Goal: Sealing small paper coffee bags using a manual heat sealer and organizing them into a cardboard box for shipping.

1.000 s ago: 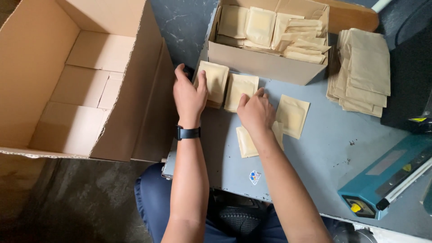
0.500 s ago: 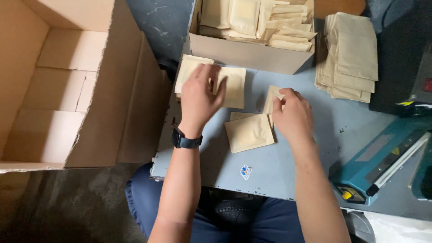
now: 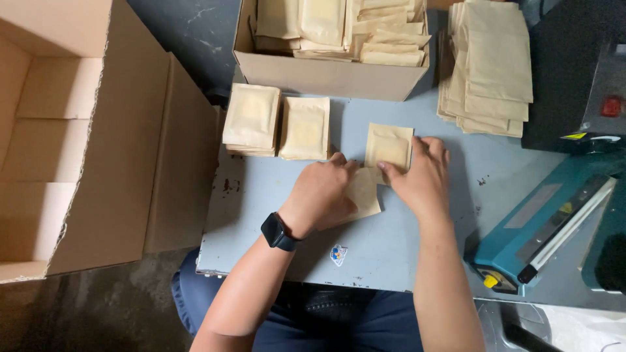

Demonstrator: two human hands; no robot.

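We see left hand [image 3: 323, 192] flat on tan pouch [image 3: 364, 193] at table [image 3: 261, 195] centre, fingers pressed down on it. Right hand [image 3: 420, 177] touches pouch's right edge, fingertips also on second pouch [image 3: 388, 146] just above; pinch or press, we cannot tell. Two pouch stacks [image 3: 277, 122] lie left, nothing blocking. Small carton [image 3: 326, 73] behind holds more pouches. Large carton [image 3: 98, 143] at left, open. Loose pile [image 3: 489, 72] right; teal sealer [image 3: 541, 225] beside it.

Large open cardboard box [image 3: 85, 130] at left; teal heat sealer [image 3: 541, 228] at lower right; black machine [image 3: 574, 65] at upper right.
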